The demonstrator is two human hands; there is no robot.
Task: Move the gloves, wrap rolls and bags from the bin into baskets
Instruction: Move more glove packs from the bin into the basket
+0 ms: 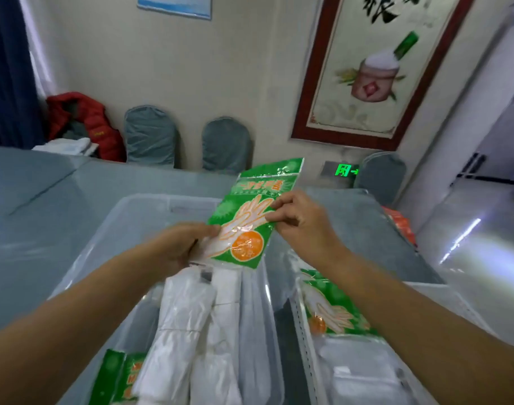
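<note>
A grey bench (45, 206) carries a clear bin (139, 211) of white rolls (177, 317) beside a basket (302, 331). Above the bin, left hand (179, 247) and right hand (302, 220) each grip a green glove pack (249, 217).

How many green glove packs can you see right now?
3: one glove pack held in both hands above the bin, one at the bin's near left, one in the right basket. More may be hidden underneath.

Lower glove pack (115, 375) edge-cropped, roll-covered.
</note>
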